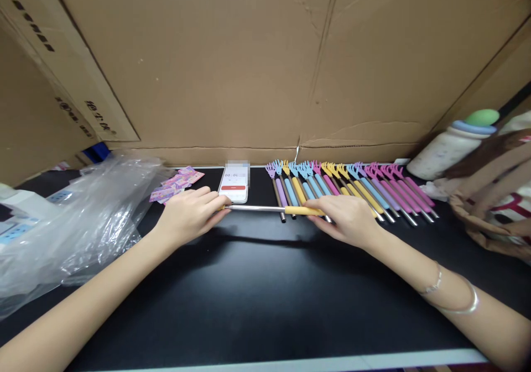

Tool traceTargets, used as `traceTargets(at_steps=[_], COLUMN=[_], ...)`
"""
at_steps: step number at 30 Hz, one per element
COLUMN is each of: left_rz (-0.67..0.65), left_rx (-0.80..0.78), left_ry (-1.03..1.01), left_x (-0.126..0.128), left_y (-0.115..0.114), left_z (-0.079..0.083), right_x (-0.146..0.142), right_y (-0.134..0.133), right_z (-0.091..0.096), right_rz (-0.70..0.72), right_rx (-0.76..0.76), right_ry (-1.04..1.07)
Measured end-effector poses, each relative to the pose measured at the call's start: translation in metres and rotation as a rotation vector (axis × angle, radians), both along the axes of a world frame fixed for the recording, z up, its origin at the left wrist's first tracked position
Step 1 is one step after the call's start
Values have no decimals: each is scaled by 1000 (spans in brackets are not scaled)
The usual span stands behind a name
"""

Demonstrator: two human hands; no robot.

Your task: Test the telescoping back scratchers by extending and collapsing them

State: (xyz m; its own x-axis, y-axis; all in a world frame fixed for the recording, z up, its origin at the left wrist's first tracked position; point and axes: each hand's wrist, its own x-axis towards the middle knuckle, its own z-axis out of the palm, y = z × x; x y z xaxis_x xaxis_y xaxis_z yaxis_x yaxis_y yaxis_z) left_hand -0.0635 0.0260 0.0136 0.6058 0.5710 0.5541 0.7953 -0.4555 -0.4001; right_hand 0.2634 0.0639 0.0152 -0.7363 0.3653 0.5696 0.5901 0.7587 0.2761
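Observation:
My left hand [193, 213] pinches the thin metal end of a telescopic back scratcher [265, 209] held level just above the black table [257, 294]. My right hand [347, 217] grips its yellow foam handle [302, 210]. The steel rod is drawn out between both hands. Behind the right hand lies a row of several back scratchers [352, 187] with purple, blue, yellow and pink handles and claw heads pointing to the cardboard wall.
A white phone [234, 185] with a red button on its screen lies behind the rod. Pink cards [176, 184] lie left of it. Crumpled clear plastic bags [74, 217] fill the left. A white bottle [450, 145] and a brown bag [493, 200] sit right.

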Motion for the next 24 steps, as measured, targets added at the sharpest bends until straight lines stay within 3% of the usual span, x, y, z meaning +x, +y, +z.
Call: traceTargets(at_steps=[4, 7, 16, 24], left_rz=[-21, -40, -83, -90], left_rx=[48, 92, 110, 106], left_ry=[45, 52, 33, 29], left_x=[-3, -2, 1, 3], left_y=[1, -2, -5, -8], left_z=[0, 0, -2, -4], right_x=[7, 9, 5, 5], right_y=[5, 5, 3, 2], right_z=[2, 0, -5, -8], right_rz=[-29, -60, 7, -77], right_rx=[84, 56, -182, -491], right_ry=[-19, -34, 40, -23])
